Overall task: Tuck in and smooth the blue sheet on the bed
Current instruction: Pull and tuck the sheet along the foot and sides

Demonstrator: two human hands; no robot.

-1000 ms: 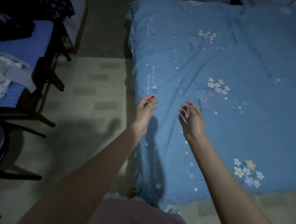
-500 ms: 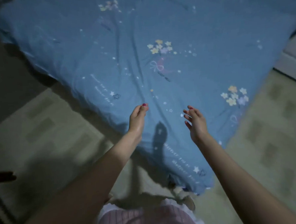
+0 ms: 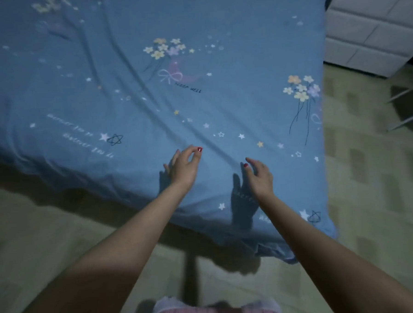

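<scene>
The blue sheet, printed with flowers and stars, covers the bed and fills most of the head view. Long creases run diagonally across it. Its near edge hangs over the mattress side, and a loose bit of cloth droops at the near right corner. My left hand hovers just above the sheet near that edge, fingers loosely spread, holding nothing. My right hand is a short way to its right, also relaxed and empty, casting a shadow on the cloth.
Pale patterned floor lies along the bed's near side and to the right. A white quilted piece of furniture stands at the upper right, with thin metal legs below it. My pink garment shows at the bottom.
The view has swung round from the bed's side toward its near right corner. Both hands have come lower and nearer to the sheet's edge, still empty.
</scene>
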